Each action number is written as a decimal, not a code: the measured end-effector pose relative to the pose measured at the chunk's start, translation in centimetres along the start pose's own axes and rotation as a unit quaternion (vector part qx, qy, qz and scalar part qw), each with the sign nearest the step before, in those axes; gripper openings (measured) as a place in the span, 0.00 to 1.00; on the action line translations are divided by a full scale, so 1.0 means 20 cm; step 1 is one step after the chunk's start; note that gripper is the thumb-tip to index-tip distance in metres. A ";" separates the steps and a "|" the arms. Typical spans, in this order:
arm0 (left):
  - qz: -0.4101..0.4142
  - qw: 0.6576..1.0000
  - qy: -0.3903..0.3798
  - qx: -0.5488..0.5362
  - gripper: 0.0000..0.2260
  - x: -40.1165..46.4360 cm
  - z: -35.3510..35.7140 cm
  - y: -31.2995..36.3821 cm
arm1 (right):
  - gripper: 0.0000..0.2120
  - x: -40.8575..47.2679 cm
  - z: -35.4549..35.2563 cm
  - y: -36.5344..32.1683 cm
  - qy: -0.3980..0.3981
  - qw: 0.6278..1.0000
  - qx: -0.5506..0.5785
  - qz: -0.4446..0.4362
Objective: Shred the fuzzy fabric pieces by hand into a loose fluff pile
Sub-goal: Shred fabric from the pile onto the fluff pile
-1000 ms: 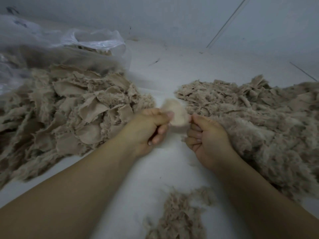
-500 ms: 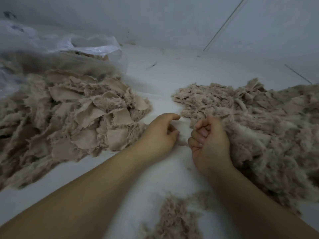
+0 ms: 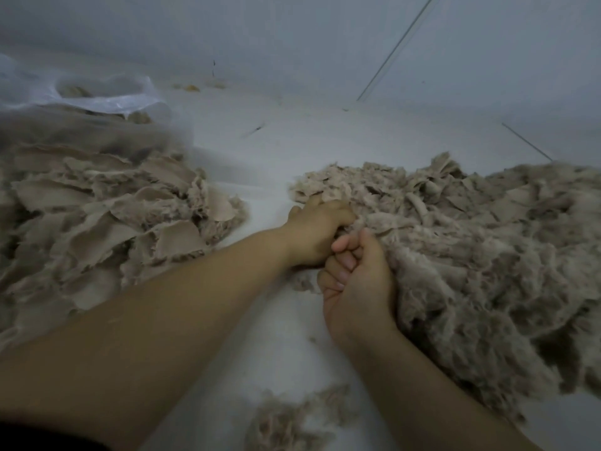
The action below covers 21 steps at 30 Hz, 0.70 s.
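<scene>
Both hands work at the near edge of the fluff pile (image 3: 471,255) on the white bench (image 3: 260,320) — the left hand (image 3: 317,232) curls into its fibres, the right hand (image 3: 357,281), fingers curled, grips a tuft against the heap. The fabric pieces (image 3: 107,229) lie well apart at left. Half a second ago, both hands sat nearer, just short of the pile.

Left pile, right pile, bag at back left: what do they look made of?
Left pile: beige fabric pieces, apparently smooth woven backing with fuzzy edges, as flat matte faces show.
Right pile: the same beige stuff as loose fibre, matted and woolly, with few flat faces.
Bag: thin clear plastic film, likely; it is translucent, wrinkled and faintly glossy.
</scene>
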<state>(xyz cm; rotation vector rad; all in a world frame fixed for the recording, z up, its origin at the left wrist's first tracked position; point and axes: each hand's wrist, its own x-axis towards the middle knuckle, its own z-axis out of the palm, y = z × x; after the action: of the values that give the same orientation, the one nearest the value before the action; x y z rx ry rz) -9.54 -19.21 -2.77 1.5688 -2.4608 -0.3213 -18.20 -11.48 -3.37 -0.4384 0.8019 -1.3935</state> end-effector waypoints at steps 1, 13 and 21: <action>0.011 0.999 0.023 -0.022 0.02 -0.01 0.01 0.00 | 0.25 0.00 0.00 0.00 0.003 1.000 0.000 -0.004; 0.052 0.975 0.108 -0.186 0.13 -0.46 0.02 -0.01 | 0.13 0.02 0.01 -0.01 0.023 0.999 -0.022 -0.002; 0.097 0.962 0.140 -0.214 0.05 -0.67 -0.01 0.04 | 0.09 0.00 0.00 0.02 0.031 0.994 -0.048 -0.093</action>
<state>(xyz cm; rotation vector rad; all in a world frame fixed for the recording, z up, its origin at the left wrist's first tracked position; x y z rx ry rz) -4.57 -6.69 -3.04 1.1029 -2.1225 -0.5175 -17.94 -11.52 -3.62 -0.5574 0.8999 -1.5516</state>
